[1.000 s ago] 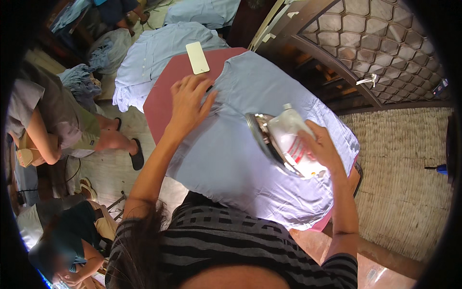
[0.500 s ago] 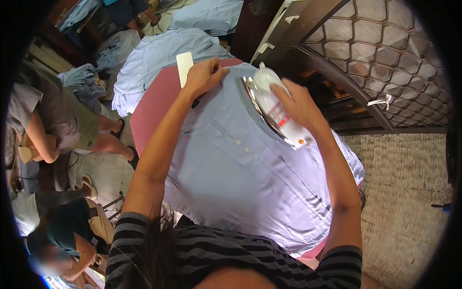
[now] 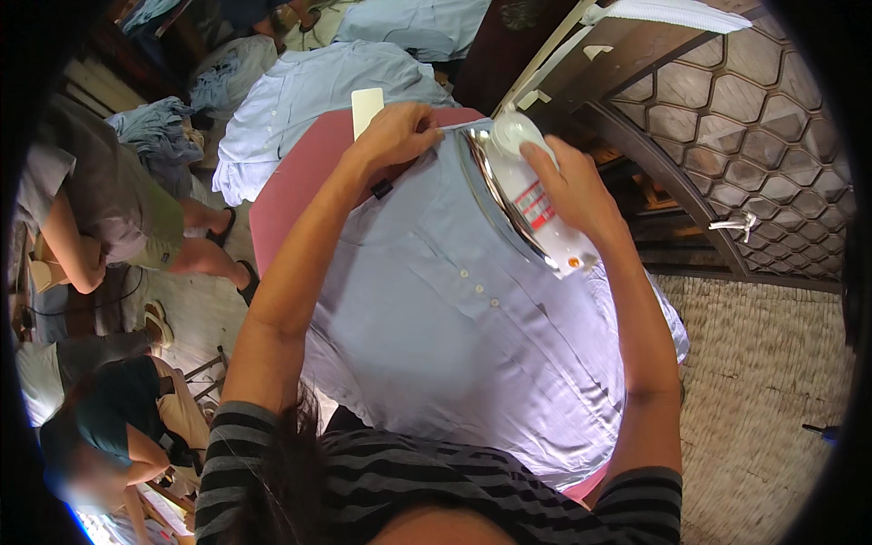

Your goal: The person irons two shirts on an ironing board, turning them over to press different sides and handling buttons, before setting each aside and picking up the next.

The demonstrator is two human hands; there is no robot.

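A light blue shirt (image 3: pixel 409 282) with several pale buttons lies spread over a red ironing board (image 3: pixel 289 195). My right hand (image 3: pixel 577 186) is closed round the handle of a white iron (image 3: pixel 538 204), whose shiny metal soleplate edge sits against the upper right part of the cloth. At the far edge of the board, my left hand (image 3: pixel 400 134) pinches the shirt between thumb and fingers. A cream-coloured card-like piece (image 3: pixel 367 109) stands just behind that hand. Below its wrist is a small black item (image 3: pixel 381 189) by the shirt's edge.
More light blue shirts (image 3: pixel 318 86) are piled beyond the board. A dark metal lattice gate (image 3: pixel 727 154) with a white handle stands at the right. Two people (image 3: pixel 100 200) are on the left, one bent low. A clear bag (image 3: pixel 232 73) holds cloth.
The view has shifted a little. The iron and my right hand are slightly nearer the far edge of the shirt. My left hand still pinches the cloth there.
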